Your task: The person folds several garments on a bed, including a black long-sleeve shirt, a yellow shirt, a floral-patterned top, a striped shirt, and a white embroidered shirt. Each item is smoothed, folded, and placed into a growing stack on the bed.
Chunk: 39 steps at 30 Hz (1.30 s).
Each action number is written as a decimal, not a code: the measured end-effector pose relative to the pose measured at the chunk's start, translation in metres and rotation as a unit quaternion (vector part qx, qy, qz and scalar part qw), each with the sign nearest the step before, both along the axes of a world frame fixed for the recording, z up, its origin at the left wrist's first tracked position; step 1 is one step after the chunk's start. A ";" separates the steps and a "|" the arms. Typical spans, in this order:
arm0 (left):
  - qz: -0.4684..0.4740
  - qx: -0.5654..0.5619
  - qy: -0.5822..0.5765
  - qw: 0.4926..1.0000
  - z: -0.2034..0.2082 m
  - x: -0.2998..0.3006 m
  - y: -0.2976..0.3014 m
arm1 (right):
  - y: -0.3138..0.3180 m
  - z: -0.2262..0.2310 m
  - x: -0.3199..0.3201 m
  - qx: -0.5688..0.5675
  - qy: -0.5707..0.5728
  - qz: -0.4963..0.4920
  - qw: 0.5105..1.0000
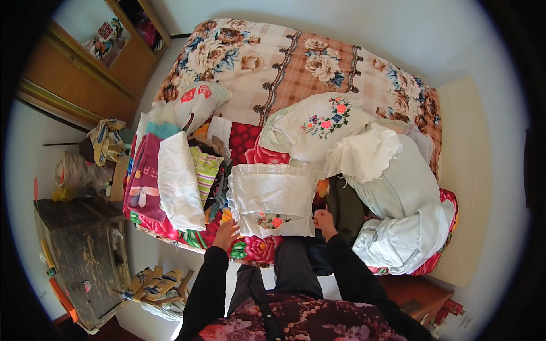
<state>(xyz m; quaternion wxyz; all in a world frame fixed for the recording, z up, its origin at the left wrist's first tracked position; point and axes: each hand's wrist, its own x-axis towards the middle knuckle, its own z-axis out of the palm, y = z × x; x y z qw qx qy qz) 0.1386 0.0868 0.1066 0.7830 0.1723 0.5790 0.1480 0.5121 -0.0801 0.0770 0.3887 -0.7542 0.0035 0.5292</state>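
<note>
A folded white cloth [267, 193] with embroidered flowers near its lower edge lies in front of me on the bed. My left hand [226, 234] is closed at its near left corner, and my right hand [325, 223] pinches its right edge close to the near corner. To the left of the cloth are a green-striped garment [206, 172], a long folded white cloth [179, 182] and a folded purple towel [144, 179]. Dark green clothing [347, 210] lies just right of my right hand.
An embroidered white pillow [324, 122] and a heap of pale bedding [398, 187] cover the bed's right side. A white plastic bag [199, 102] sits at its left. A worn dark cabinet [82, 256] and a small stool [156, 287] stand on the floor at left.
</note>
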 end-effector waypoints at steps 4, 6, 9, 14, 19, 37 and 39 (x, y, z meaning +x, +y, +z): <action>-0.124 0.021 0.156 0.980 -0.011 -0.004 -0.030 | -0.049 -0.035 -0.041 -0.079 -0.329 0.125 0.933; -0.171 0.078 0.185 0.965 -0.047 -0.027 -0.047 | -0.056 -0.041 -0.055 -0.070 -0.362 0.187 0.911; -0.212 0.105 0.196 0.952 -0.067 -0.024 -0.052 | -0.053 -0.032 -0.048 -0.070 -0.171 0.178 0.967; -0.202 0.101 0.218 0.949 -0.060 -0.003 -0.045 | -0.049 -0.023 -0.042 -0.001 -0.132 0.189 0.973; -0.264 -0.013 0.221 0.939 -0.045 0.008 -0.035 | -0.049 -0.016 -0.051 -0.029 -0.192 0.235 0.952; -0.061 0.071 0.219 0.971 -0.035 -0.068 -0.098 | -0.098 0.049 -0.045 -0.090 0.049 0.066 0.993; 0.009 0.011 0.214 0.977 -0.026 -0.068 -0.114 | -0.105 0.062 -0.052 -0.109 0.076 0.031 0.991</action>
